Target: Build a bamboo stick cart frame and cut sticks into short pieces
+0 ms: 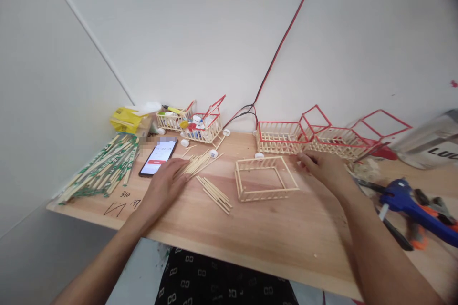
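Head view: cart (209,135) holds coloured pieces (192,126); left fingers (178,166) unclenched on sticks (196,165); right fingers (306,159), grip unclear.

A wooden tabletop (279,240) bears an open frame of pale sticks (263,194); just left of the frame lies a small row of cut sticks (215,194), with a larger heap of sticks (195,164) beyond it; farther left sit a lit phone (160,155), green-printed stick packets (107,169) and inked figures (125,195); behind the frame to the left stand two filled stick baskets (203,132); behind it to the right, red-edged baskets (281,144); well right of it, a blue glue gun (399,195) and a clear container (425,145).
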{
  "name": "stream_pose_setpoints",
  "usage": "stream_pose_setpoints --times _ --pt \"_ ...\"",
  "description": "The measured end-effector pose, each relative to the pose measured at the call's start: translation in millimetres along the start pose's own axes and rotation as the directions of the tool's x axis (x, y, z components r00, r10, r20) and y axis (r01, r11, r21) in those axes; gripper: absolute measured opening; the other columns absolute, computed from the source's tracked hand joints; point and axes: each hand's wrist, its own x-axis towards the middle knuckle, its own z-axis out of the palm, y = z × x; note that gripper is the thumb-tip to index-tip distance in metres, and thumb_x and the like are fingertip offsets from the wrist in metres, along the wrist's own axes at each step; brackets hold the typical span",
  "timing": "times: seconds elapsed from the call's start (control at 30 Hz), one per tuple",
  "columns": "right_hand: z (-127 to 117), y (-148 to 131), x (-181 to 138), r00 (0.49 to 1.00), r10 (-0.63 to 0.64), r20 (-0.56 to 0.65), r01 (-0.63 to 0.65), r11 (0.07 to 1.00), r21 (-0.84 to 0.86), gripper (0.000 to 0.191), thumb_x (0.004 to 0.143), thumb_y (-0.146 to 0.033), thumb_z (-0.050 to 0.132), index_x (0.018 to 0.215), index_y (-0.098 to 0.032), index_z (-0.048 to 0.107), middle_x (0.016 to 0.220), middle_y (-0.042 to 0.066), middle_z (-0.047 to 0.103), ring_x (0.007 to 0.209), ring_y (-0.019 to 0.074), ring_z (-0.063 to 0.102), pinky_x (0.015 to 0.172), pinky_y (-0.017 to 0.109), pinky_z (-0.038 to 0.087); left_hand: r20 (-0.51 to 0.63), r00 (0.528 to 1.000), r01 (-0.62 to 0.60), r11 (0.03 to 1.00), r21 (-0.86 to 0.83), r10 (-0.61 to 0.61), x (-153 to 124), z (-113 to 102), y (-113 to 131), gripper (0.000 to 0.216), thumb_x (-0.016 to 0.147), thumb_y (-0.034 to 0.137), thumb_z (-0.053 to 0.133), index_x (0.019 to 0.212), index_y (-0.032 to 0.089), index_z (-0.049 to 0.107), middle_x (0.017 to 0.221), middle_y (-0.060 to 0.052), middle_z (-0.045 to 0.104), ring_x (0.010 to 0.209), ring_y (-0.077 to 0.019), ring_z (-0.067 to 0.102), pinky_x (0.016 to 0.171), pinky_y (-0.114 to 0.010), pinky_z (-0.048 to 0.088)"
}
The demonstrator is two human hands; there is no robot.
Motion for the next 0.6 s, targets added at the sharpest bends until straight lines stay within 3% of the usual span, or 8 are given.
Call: stream_pose_setpoints --times 0.1,0.23,0.37,0.6 --pt "-0.5 -0.5 -0.1 1.0 0.014 -0.007 -0.014 1.0 -0.001 0.04 0.087 -0.044 0.041 0.061 -0.021 0.061 0.06 0.004 0.065 0.059 0.0183 0.059 0.056 0.028 0.035 -0.029 0.999 0.027 0.985 0.17 -0.022 26.9 -1.6 3.3 0.033 0.092 0.031 0.041 0.113 0.015 0.062 0.107 -0.011 0.064 0.102 -0.0236 0.058 0.089 -0.035 0.046" --pt "-2.0 -1.0 -0.4 1.0 0.007 0.004 -0.007 1.0 0.007 0.04 0.087 -0.044 0.041 0.061 -0.02 0.061 0.059 0.003 0.064 0.059 0.0178 0.058 0.056 0.027 0.035 0.197 0.96 0.071 0.856 0.512 -0.197 63.2 5.8 2.9 0.03 0.091 0.028 0.039 0.099 0.017 0.066 0.099 -0.012 0.065 0.094 -0.0246 0.061 0.077 -0.032 0.045" --pt "-3.5 -1.3 -0.5 1.0 -0.011 -0.012 0.011 1.0 0.014 0.041 0.087 -0.044 0.041 0.062 -0.02 0.062 0.059 0.003 0.063 0.058 0.0174 0.057 0.056 0.027 0.035 0.254 0.931 0.073 0.816 0.574 -0.262 81.2 14.1 0.7 0.026 0.087 0.026 0.044 0.089 0.012 0.066 0.094 -0.017 0.066 0.091 -0.0289 0.063 0.072 -0.033 0.044" --pt "-3.9 -4.6 -1.2 0.999 -0.035 -0.011 0.035 0.999 0.014 0.038 0.087 -0.043 0.042 0.065 -0.021 0.063 0.062 0.003 0.065 0.061 0.019 0.059 0.057 0.028 0.036 0.228 0.925 0.12 0.803 0.584 -0.305 87.5 21.6 5.2 0.028 0.088 0.023 0.04 0.103 0.011 0.061 0.101 -0.018 0.066 0.092 -0.0297 0.063 0.073 -0.034 0.045"
